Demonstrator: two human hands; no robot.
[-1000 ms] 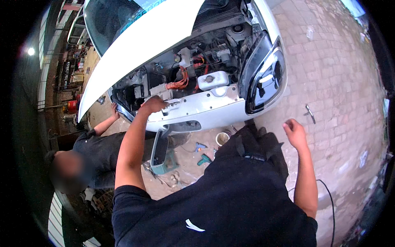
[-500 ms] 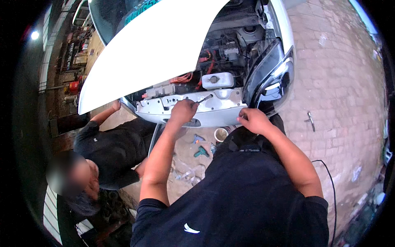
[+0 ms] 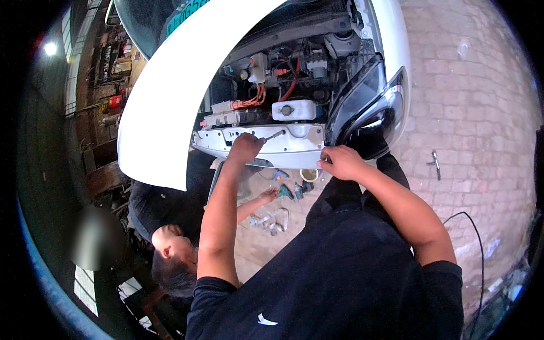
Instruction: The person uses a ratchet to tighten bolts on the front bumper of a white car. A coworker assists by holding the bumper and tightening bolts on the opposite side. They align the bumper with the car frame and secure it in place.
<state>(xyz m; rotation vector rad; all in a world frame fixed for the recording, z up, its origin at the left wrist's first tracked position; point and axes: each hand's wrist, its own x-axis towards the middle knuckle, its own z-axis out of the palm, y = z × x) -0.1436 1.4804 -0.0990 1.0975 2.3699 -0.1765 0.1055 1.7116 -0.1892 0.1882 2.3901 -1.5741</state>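
My left hand [image 3: 245,149] is closed round a slim metal wrench-like tool [image 3: 274,136]; its far end meets a dark round spot on the white front panel [image 3: 294,144] of a car. Its exact kind is too small to tell. My right hand [image 3: 343,163] rests at the panel's front edge near the headlight [image 3: 377,116], fingers curled together; whatever they may hold is hidden. Behind the panel, a white reservoir [image 3: 293,110] with a dark cap sits in the engine bay. The white hood [image 3: 175,96] stands raised over the left side.
To my left a co-worker in black bends low, a hand [image 3: 268,196] reaching close to a green pistol-shaped tool [image 3: 285,192] on the floor. Nearby are a bucket [image 3: 309,175] and clear plastic scraps [image 3: 275,220]. A metal T-shaped tool [image 3: 435,165] and black cable [image 3: 480,249] lie at right.
The co-worker has bent lower and stretched a hand toward the green tool. My view has shifted, baring more of the engine bay. My hands keep nearly the same places at the panel.
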